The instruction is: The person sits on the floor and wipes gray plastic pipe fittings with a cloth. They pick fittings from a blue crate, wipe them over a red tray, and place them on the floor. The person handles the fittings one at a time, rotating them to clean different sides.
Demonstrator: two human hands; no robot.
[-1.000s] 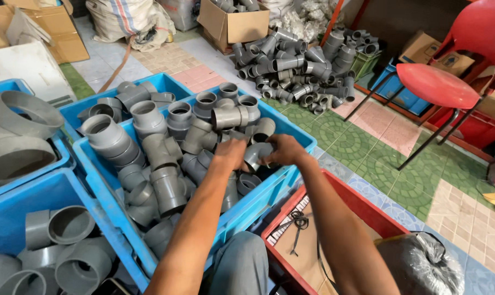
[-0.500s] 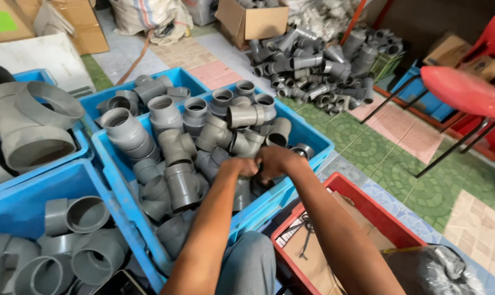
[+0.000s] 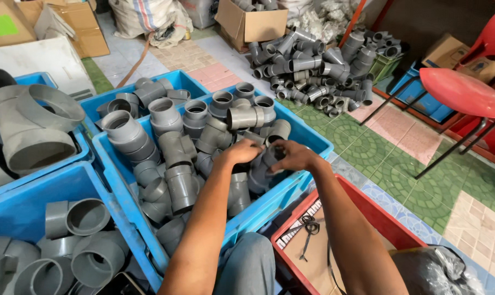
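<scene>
Hands meet over the middle blue plastic crate (image 3: 313, 143) heaped with grey plastic pipe fittings: the left hand (image 3: 241, 152) and right hand (image 3: 292, 155) both close their grip on one grey plastic pipe elbow (image 3: 263, 166), held just above the heap. A red plastic crate (image 3: 367, 205) sits just beside, by the right forearm.

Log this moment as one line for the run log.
left hand on grey fitting | right hand grips same fitting | over blue crate of fittings

Patterned tiled floor (image 3: 422, 180), right of frame, carries blue plastic crates (image 3: 108, 158) at left and centre, a loose heap of grey plastic pipe fittings (image 3: 313, 71) at upper centre, brown cardboard boxes (image 3: 253, 24) along the top, and a red plastic tray (image 3: 367, 210) at lower centre.
</scene>
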